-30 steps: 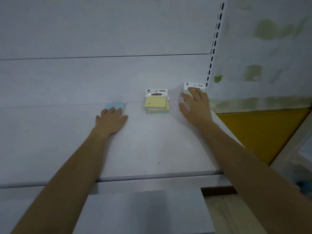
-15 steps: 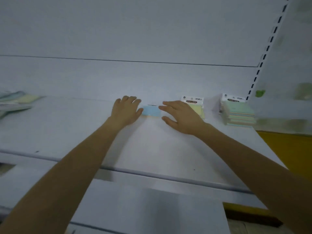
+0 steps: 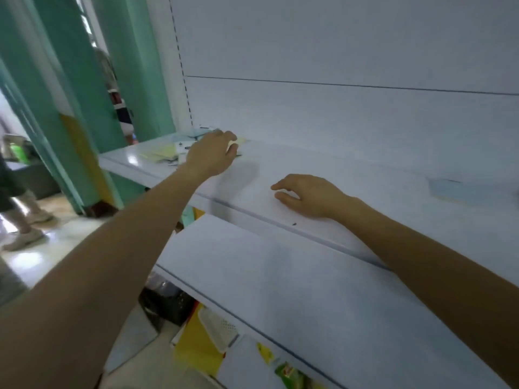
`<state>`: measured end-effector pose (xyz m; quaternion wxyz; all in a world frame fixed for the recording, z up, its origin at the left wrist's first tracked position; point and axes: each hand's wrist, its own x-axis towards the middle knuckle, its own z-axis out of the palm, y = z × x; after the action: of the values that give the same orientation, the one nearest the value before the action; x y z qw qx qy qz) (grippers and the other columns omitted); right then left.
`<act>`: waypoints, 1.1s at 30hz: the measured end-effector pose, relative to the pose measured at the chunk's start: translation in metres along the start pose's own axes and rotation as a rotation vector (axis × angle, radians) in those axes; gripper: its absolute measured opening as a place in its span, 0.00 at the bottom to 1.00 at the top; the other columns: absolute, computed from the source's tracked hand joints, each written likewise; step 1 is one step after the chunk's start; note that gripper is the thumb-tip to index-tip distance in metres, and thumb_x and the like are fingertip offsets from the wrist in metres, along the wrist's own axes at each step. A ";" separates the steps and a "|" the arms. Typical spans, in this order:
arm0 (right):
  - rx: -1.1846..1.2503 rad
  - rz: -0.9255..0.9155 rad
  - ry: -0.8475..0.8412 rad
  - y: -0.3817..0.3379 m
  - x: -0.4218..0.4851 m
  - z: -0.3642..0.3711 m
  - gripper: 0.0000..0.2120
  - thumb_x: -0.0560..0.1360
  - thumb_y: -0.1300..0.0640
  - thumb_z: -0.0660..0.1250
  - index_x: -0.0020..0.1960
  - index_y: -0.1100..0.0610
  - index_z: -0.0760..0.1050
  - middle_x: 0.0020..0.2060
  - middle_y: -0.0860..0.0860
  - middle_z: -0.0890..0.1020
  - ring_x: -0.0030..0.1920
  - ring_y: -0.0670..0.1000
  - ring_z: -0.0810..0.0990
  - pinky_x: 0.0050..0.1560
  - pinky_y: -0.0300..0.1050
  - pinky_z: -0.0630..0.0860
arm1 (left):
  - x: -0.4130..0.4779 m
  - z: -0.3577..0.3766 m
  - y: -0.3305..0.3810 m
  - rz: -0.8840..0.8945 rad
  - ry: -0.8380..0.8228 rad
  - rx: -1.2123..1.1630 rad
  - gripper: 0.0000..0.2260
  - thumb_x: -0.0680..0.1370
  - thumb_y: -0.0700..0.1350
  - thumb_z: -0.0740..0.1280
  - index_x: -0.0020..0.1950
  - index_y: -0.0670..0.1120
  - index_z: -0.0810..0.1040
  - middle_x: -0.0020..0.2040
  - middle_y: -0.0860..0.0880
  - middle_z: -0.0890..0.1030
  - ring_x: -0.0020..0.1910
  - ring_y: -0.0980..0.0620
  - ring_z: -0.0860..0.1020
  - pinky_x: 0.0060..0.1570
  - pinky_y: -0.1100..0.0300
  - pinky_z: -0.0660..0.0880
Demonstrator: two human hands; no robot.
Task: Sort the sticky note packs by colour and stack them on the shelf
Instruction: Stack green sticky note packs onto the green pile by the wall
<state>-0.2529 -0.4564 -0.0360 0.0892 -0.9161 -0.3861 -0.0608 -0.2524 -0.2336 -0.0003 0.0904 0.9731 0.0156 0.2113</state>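
Observation:
A loose pile of sticky note packs (image 3: 165, 151), pale yellow and light blue, lies at the left end of the white shelf (image 3: 365, 169). My left hand (image 3: 212, 154) reaches onto that pile, its fingers curled around a pale yellow pack (image 3: 238, 141) that peeks out past the thumb. My right hand (image 3: 307, 193) rests palm down on the bare shelf near its front edge, fingers apart and holding nothing. A single light blue pack (image 3: 460, 190) lies flat on the shelf far to the right, well apart from both hands.
A lower white shelf (image 3: 280, 276) juts out below. Green pillars (image 3: 84, 88) stand to the left, and a person's legs (image 3: 22, 220) are on the floor there. A black basket (image 3: 168, 301) and yellow packaging (image 3: 196, 346) sit under the shelves.
The view has swung left to the end of the shelf. My left hand has left the blue pack and reached to the loose pile. My right hand has dropped onto the bare shelf.

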 end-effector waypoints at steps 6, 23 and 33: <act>0.040 0.051 0.028 -0.026 0.081 0.018 0.17 0.79 0.48 0.54 0.65 0.50 0.70 0.64 0.51 0.74 0.63 0.52 0.73 0.61 0.46 0.70 | 0.020 -0.002 -0.099 -0.097 -0.160 0.061 0.20 0.78 0.51 0.59 0.69 0.47 0.67 0.67 0.41 0.70 0.65 0.41 0.69 0.62 0.46 0.69; 0.193 0.217 0.005 0.014 0.265 0.038 0.18 0.74 0.51 0.65 0.63 0.55 0.72 0.61 0.56 0.75 0.55 0.53 0.74 0.57 0.43 0.67 | 0.134 0.049 -0.162 0.322 -0.356 -0.129 0.13 0.79 0.47 0.61 0.61 0.46 0.77 0.64 0.46 0.76 0.65 0.47 0.71 0.66 0.55 0.63; 0.142 0.386 -0.079 0.017 0.252 0.040 0.40 0.67 0.42 0.71 0.73 0.54 0.59 0.66 0.52 0.71 0.65 0.53 0.71 0.63 0.45 0.67 | 0.164 0.054 -0.134 0.263 -0.478 0.219 0.29 0.68 0.70 0.61 0.47 0.44 0.74 0.43 0.47 0.74 0.43 0.46 0.73 0.42 0.56 0.69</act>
<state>-0.0643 -0.2838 -0.0320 0.1486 -0.9661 -0.2101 0.0206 -0.0796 -0.0997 -0.0058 -0.0420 0.9929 -0.1096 -0.0168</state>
